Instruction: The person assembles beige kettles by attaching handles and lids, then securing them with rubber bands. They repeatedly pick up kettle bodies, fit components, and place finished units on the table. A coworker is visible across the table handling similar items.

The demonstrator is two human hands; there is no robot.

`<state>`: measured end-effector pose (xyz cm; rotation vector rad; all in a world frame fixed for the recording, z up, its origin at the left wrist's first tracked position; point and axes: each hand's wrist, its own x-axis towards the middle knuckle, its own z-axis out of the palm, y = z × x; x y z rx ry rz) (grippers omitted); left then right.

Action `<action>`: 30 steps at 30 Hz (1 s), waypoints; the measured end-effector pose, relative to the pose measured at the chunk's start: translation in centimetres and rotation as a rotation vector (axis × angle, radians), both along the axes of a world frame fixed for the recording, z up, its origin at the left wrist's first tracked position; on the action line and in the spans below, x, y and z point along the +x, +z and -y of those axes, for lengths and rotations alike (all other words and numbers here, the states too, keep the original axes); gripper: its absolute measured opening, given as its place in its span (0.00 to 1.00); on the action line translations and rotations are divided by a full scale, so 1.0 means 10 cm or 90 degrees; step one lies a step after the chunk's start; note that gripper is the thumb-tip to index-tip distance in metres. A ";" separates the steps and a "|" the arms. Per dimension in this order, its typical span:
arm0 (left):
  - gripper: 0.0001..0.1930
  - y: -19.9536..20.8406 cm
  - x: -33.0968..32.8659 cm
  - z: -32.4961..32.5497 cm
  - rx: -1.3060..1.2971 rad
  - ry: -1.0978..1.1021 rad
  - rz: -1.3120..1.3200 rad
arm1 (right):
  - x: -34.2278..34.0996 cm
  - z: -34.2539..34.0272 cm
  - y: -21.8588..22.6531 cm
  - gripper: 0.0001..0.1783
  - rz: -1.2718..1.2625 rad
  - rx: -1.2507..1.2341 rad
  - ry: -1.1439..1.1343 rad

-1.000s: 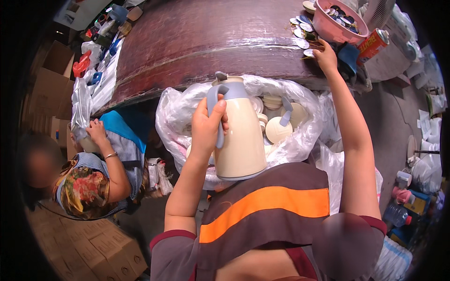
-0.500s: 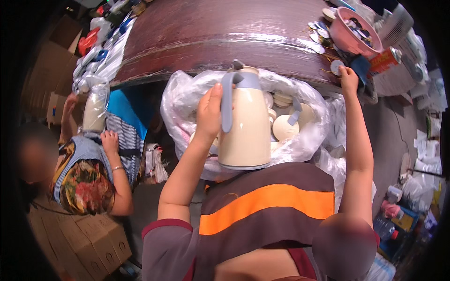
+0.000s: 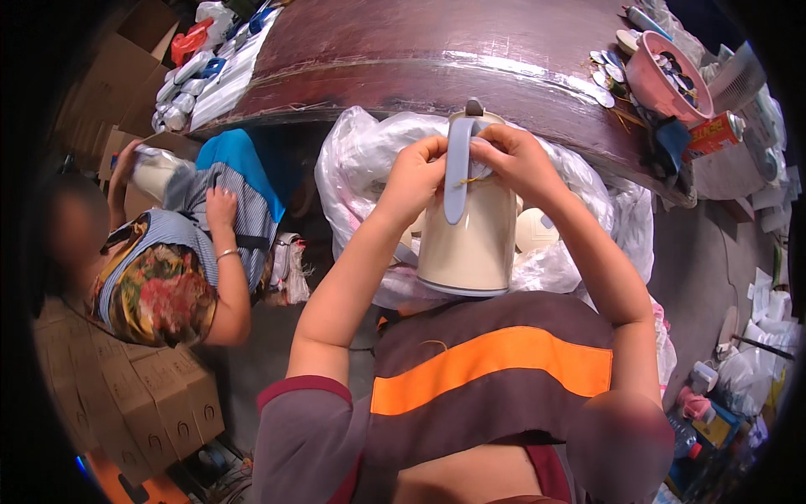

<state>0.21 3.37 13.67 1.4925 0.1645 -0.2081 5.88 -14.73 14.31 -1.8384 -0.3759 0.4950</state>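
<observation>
Item: cream kettle (image 3: 470,239), upright, frame centre, long axis vertical. My left hand (image 3: 411,181) and right hand (image 3: 516,160) together, both pinching top of grey-blue handle (image 3: 457,181) between them.

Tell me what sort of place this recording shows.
Probably a small packing or assembly workshop: stacked cardboard boxes, a clear plastic bag of cream parts behind the cream jug, and a pink bowl of small pieces on the dark table.

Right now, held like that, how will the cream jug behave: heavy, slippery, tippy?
The cream jug looks rigid and smooth, so probably slippery on the body. Both hands, left hand and right hand, meet at its blue handle. Its tall shape suggests it may tip if pushed high.
</observation>
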 end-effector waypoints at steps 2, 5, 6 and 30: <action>0.10 -0.05 -0.01 0.07 -0.078 0.098 0.009 | 0.02 0.10 -0.02 0.15 -0.137 0.086 0.011; 0.09 -0.13 -0.03 0.13 -0.221 0.231 0.020 | 0.02 0.28 -0.03 0.12 -0.312 0.251 0.031; 0.09 -0.19 -0.03 0.11 -0.234 0.236 0.030 | 0.03 0.32 -0.09 0.13 -0.342 0.274 0.043; 0.07 0.07 -0.02 0.03 0.213 0.265 0.407 | 0.05 0.06 0.23 0.22 -0.076 0.386 0.019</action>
